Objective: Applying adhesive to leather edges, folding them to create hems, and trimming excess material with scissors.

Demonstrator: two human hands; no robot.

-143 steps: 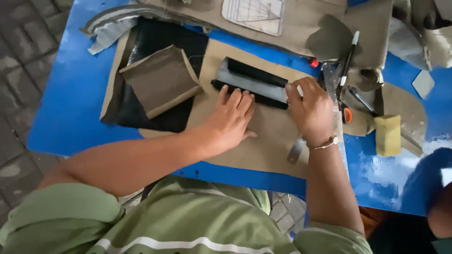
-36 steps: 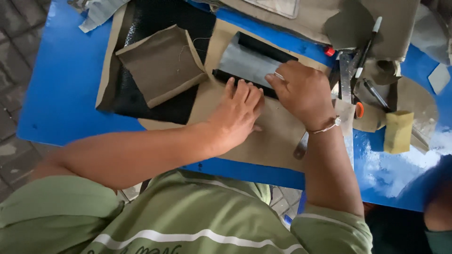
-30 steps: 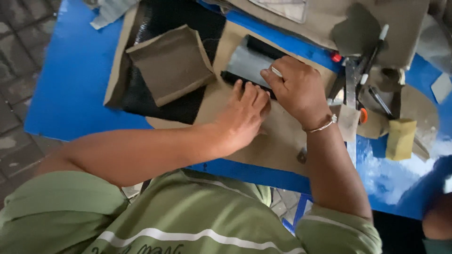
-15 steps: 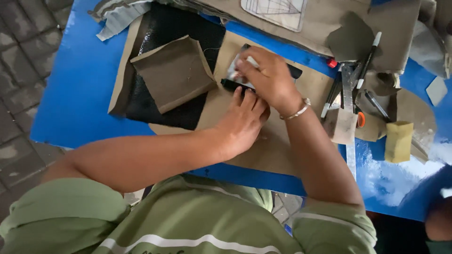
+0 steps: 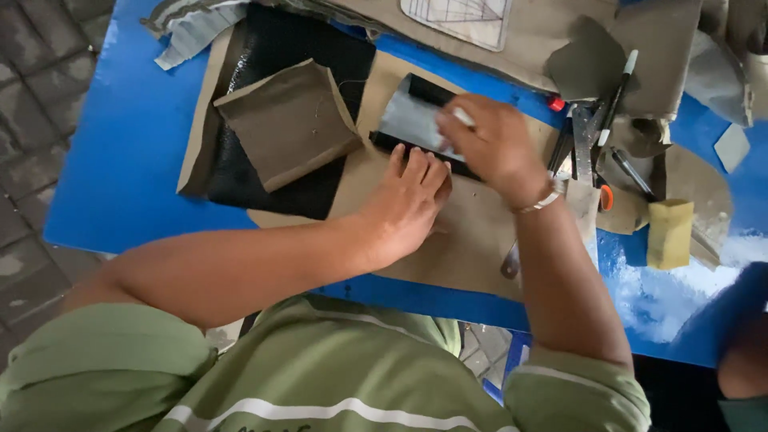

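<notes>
Head view | left hand (image 5: 408, 204) laid flat, fingers spread, beside grey-and-black strip (image 5: 408, 120) on tan sheet (image 5: 472, 232) | right hand (image 5: 496, 144) closed on small white tool (image 5: 462, 117) over strip | risk: strip may shift if left-hand pressure is eased

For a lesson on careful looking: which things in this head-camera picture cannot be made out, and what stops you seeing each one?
- Near edge of the grey sheet on the black strip: covered by the right hand.
- Small white object in the right hand: too small to identify.
- Sheet with ruled lines: cut off by the top edge.
- Brown card under the left hand: partly hidden.
</notes>
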